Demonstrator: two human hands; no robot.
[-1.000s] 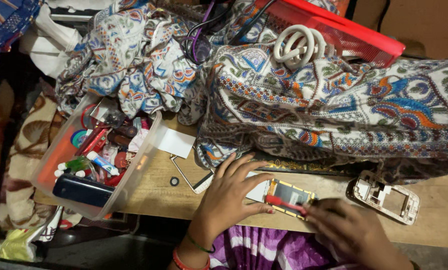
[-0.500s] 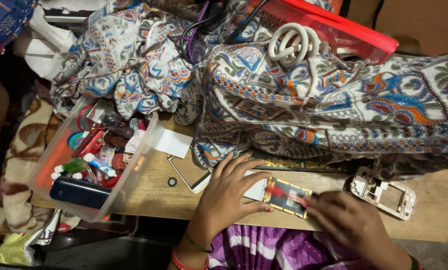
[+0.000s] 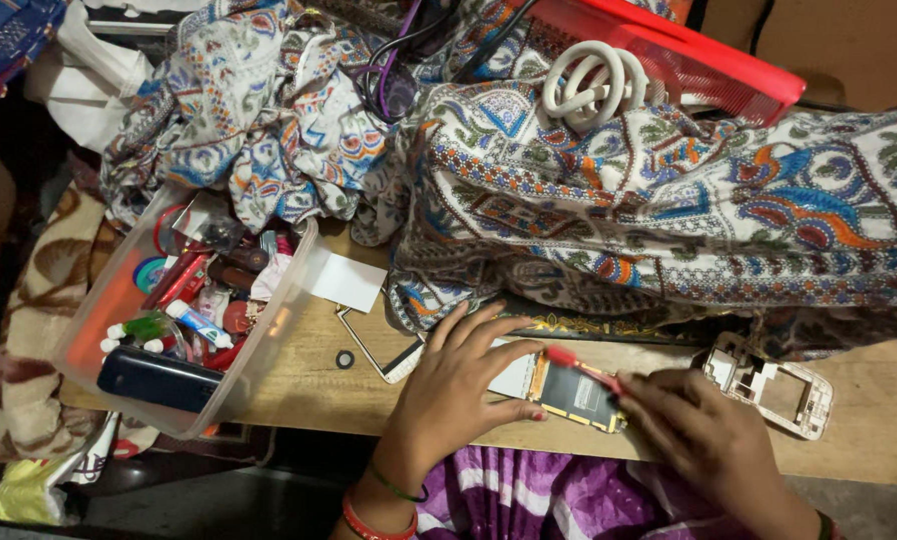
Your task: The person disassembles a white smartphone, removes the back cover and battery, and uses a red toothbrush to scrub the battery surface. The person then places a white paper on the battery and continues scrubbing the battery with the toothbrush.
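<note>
Fingers (image 3: pixel 489 345) half-covering circuit board (image 3: pixel 576 392), tool (image 3: pixel 581 366) tip hidden

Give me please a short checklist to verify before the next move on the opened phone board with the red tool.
1. Left hand steadies the phone board: ok, fingers rest on its left end.
2. Right hand holds the red tool: ok.
3. Tool tip on the right spot: cannot tell, too small.
4. Board lies flat on the wooden table: ok.
5. White phone frame kept apart: ok, right of the hands.
6. Small black ring safe: not ok, loose on the table.
</note>
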